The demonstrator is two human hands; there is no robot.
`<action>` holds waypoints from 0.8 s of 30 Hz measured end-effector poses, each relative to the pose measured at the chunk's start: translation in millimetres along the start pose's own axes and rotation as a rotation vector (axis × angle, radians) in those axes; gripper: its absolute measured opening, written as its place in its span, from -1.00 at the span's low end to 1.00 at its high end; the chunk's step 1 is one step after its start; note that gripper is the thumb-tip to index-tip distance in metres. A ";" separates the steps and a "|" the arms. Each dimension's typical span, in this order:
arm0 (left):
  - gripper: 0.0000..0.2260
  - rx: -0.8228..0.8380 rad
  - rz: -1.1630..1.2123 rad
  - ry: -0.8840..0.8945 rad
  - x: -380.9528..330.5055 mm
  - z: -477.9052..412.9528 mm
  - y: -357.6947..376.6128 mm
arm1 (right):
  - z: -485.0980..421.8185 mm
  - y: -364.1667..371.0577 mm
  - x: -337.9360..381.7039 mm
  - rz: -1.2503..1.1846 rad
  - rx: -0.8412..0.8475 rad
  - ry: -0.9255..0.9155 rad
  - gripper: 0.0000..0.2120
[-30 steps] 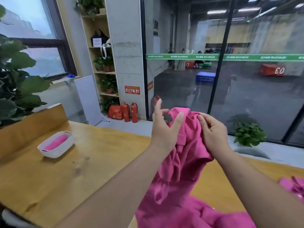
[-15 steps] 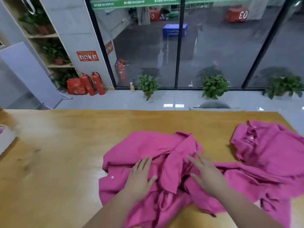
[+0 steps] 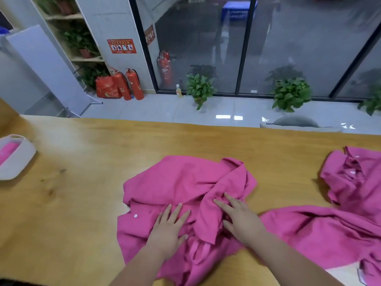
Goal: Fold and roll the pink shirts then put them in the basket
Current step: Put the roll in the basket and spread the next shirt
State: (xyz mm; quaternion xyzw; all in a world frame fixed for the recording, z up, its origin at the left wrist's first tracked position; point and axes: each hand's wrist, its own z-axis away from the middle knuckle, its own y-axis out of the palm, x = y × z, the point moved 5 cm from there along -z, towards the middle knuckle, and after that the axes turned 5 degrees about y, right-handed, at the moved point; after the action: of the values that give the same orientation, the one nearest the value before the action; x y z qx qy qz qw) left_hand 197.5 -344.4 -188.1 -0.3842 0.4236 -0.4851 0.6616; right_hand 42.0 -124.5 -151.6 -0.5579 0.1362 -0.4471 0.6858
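Lying crumpled mid-tabletop [image 3: 82,203], toward the near edge: pink shirt [image 3: 181,182]. Pressing flat on it, fingers straight, gripping nothing: left hand [image 3: 169,226] beside a white button [image 3: 135,216], right hand [image 3: 241,219] on a bunched fold. Probably handling light, soft and limp, bunching up and sliding easily on smooth wood. Likely needing a pinch at shoulder seams or hem corners, then spreading flat before folding. Waiting at right, unclear whether touching the first: more pink shirts [image 3: 354,178]. Sitting far left: white basket [image 3: 18,159], already holding something pink.
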 end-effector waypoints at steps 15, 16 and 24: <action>-0.44 -0.148 -0.140 0.136 171.0 48.4 -58.5 | -40.9 -21.2 136.1 -0.131 -0.257 0.150 -0.88; -0.44 -0.210 -0.154 0.161 168.4 43.0 -66.6 | -44.4 -39.4 125.6 -0.182 -0.318 0.203 -0.89; -0.34 -0.311 0.168 0.202 99.1 -14.7 -110.5 | -28.6 -141.7 -0.9 -0.596 -0.585 0.423 -0.53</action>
State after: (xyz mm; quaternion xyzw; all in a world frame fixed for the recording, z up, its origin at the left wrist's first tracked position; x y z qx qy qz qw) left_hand 165.7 -467.6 -110.2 -0.3944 0.5880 -0.3930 0.5867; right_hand -43.4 -139.1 -35.9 -0.6393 0.2274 -0.6712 0.2985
